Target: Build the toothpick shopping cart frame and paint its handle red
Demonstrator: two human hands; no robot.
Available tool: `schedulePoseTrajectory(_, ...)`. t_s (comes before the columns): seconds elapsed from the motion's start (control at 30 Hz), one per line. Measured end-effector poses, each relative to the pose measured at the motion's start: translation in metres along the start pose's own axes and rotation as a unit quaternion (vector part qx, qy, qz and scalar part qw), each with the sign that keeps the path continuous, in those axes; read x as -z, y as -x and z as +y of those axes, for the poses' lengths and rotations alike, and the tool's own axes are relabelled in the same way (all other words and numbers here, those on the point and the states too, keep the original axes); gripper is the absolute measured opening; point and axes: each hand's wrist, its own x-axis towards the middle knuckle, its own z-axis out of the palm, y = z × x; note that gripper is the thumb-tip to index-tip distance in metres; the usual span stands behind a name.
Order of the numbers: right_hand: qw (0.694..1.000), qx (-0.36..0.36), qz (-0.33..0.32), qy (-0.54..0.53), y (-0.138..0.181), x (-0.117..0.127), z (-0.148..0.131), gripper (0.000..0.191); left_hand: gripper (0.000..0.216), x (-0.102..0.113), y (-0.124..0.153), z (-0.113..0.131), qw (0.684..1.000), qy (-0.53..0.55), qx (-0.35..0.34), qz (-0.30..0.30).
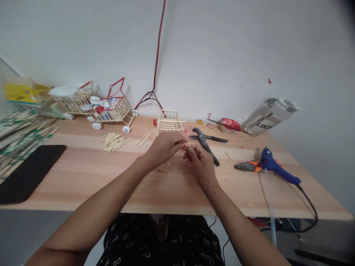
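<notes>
At the middle of the table, my left hand (169,146) and my right hand (202,162) meet fingertip to fingertip. Between them is a small red piece (184,146), pinched by both; the fingers cover most of it, so its exact kind cannot be made out. Just behind the hands stands a small basket (169,122) built of thin wooden sticks, with a red wheel (154,122) at its left side. Several loose sticks (144,139) lie left of the basket. Black-handled pliers (205,143) rest open close to my right hand.
A stick pile (114,142), two finished stick carts, one holding bottle caps (104,107), and a black phone-like slab (30,173) are left. Right are a blue glue gun (277,168), orange-handled pliers (246,166), a red-stained cup (230,125) with a brush, and a taped bag (266,116).
</notes>
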Motion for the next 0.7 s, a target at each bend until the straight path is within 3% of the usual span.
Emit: schedulePoseTrajectory(0.7, 1.0, -0.004, -0.001, -0.001, -0.0002, 0.0003, 0.0, 0.024, 0.022, -0.0023, 0.0003, -0.0026, 1.0, -0.007, -0.021, -0.013)
